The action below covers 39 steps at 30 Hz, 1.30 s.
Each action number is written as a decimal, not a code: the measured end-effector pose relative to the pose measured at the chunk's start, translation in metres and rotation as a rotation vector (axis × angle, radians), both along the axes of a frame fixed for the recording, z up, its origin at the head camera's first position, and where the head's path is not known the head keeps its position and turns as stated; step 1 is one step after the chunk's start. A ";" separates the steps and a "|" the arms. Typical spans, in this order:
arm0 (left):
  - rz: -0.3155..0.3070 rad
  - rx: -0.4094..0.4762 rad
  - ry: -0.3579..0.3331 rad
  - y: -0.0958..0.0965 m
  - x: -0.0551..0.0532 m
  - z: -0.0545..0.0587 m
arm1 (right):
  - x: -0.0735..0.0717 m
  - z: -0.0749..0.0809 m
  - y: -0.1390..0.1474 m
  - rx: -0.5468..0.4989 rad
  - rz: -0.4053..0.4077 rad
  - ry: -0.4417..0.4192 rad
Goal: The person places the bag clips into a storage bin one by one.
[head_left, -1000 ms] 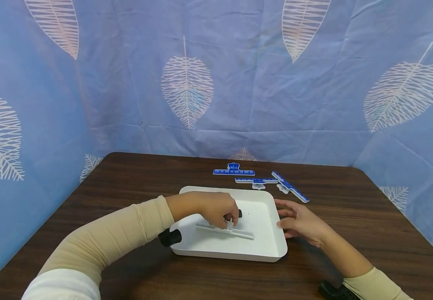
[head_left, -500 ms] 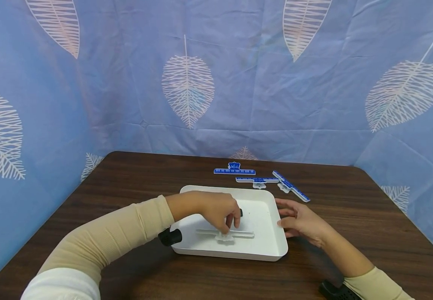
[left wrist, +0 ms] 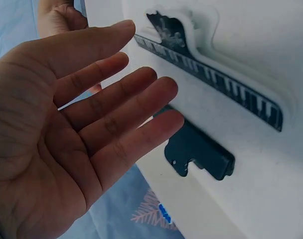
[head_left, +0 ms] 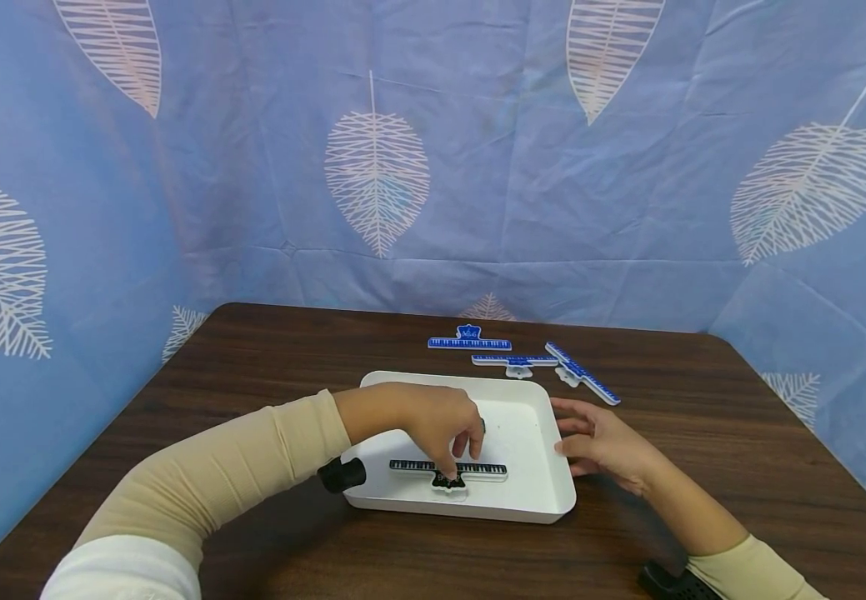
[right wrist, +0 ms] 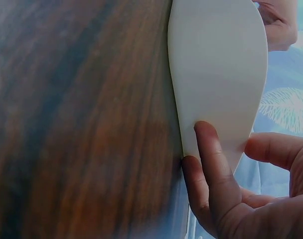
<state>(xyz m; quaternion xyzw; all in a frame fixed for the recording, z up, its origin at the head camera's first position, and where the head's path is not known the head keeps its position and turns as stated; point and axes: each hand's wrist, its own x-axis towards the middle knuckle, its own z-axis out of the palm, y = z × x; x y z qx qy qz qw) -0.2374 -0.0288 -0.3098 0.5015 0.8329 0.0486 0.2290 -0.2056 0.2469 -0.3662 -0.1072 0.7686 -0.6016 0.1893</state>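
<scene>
A long clip (head_left: 485, 470) with a black piano-key face lies in the white tray (head_left: 526, 417), its handle toward the front edge. My left hand (head_left: 443, 421) hovers right at it, thumb tip over the handle in the head view. In the left wrist view the fingers of that hand (left wrist: 111, 119) are spread and hold nothing. Beyond them lies a second black clip (left wrist: 204, 149), mostly hidden by the hand in the head view. My right hand (head_left: 608, 446) touches the tray's right side. Its fingertips (right wrist: 206, 132) rest against the outer wall in the right wrist view.
Behind the tray, several blue piano-key clips lie on the dark wooden table (head_left: 290, 350): one clip (head_left: 468, 342) at the back, another (head_left: 513, 362) nearer, and a slanted one (head_left: 581, 375) to the right. A blue leaf-patterned cloth (head_left: 493, 167) hangs behind.
The clip pinched by my left hand has tipped over from its white side to its black keyed face, handle now toward the front. The left fingers have let go. My right hand stays put.
</scene>
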 end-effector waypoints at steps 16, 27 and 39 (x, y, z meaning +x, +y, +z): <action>-0.027 0.019 0.114 -0.002 0.002 0.020 | 0.000 0.000 -0.001 -0.016 0.002 -0.007; -0.061 0.067 0.207 -0.003 0.000 0.024 | 0.000 0.000 -0.002 -0.005 0.001 -0.006; -0.046 0.191 0.336 -0.014 0.006 0.016 | 0.001 0.000 -0.002 -0.009 0.001 -0.001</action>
